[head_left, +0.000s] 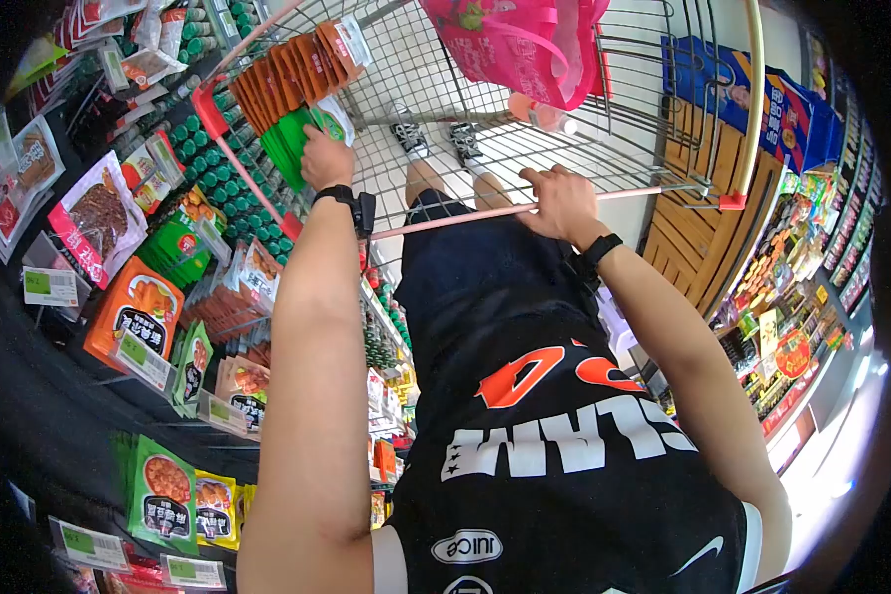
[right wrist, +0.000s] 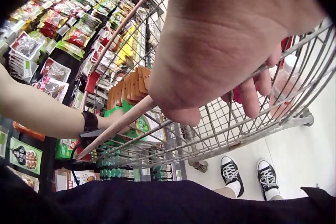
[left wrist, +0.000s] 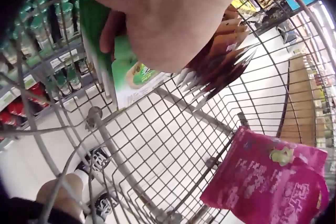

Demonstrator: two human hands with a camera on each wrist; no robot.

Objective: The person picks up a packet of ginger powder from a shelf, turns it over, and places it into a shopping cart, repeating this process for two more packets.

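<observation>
My left hand (head_left: 327, 158) holds upright green packets (head_left: 285, 148) at the left side of a wire shopping cart (head_left: 396, 79). In the left wrist view, a finger curls against the green packet (left wrist: 136, 74), whose front has a white lower part. Beside them stands a row of orange-brown packets (head_left: 297, 74), also in the cart. My right hand (head_left: 567, 203) grips the cart's pale pink handle (head_left: 455, 224), its fingers over the bar. Seen from the right wrist, the palm (right wrist: 220, 61) covers part of that handle.
A bright pink bag (head_left: 515, 45) sits in the cart, near a pinkish bottle (right wrist: 285, 85). Shelves of packaged food (head_left: 148, 307) line the left, with green-capped containers (head_left: 213, 153) close by the cart. At right are a wooden slatted stand (head_left: 698, 198) and a blue box (head_left: 802, 124).
</observation>
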